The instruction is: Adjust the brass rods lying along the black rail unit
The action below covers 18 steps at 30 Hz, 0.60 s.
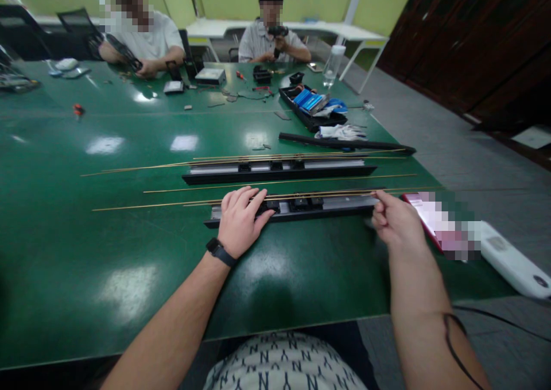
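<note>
My left hand [241, 220], a dark watch on its wrist, rests across the left part of the near rail [344, 204]. Its fingers are stretched over the rail, thumb apart, beside black blocks [301, 203] set in the channel. My right hand [396, 215] is closed in a pinch at the rail's right end, on a thin brass-coloured rod [336, 193] running along the rail. Another thin rod [193, 187] lies just behind. Farther back, a second black-and-silver rail [336, 169] holds similar blocks, with several thin rods along it.
Right of my right hand are a red-edged phone [424, 215] and a white handheld device [512, 258]. Beyond the rails lie a long black bar [310, 140], white gloves [342, 132] and a black tray [297, 111]. Two people sit across the green table [142, 131].
</note>
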Each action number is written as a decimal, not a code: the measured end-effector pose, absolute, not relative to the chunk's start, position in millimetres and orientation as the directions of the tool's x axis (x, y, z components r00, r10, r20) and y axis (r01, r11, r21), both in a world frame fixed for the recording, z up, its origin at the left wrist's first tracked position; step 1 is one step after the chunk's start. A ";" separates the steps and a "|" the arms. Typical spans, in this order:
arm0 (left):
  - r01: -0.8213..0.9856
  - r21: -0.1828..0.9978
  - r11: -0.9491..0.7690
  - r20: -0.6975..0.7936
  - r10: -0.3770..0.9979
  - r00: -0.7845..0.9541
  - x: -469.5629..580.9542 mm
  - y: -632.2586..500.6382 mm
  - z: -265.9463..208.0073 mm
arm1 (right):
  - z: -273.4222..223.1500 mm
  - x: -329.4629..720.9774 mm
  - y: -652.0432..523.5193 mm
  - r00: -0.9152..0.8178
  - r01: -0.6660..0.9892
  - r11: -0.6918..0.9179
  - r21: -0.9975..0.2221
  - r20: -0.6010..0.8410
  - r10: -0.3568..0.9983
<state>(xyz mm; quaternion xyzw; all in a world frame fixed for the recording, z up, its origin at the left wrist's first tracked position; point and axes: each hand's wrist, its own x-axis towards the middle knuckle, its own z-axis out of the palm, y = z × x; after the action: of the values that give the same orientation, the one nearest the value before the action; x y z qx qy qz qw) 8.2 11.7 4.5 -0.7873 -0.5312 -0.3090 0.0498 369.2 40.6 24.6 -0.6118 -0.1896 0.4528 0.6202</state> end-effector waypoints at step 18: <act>0.868 0.246 -0.431 0.541 0.804 0.246 8.3 11.6 4.2 | 29.6 371.0 41.8 0.667 -0.288 -0.139 -0.947 -0.302 0.681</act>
<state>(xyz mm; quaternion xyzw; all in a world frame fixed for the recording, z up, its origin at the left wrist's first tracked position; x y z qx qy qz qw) 8.3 11.6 4.2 -0.7875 -0.5309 -0.3086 0.0520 371.0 41.8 29.6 -0.6523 -0.1506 0.3793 0.6388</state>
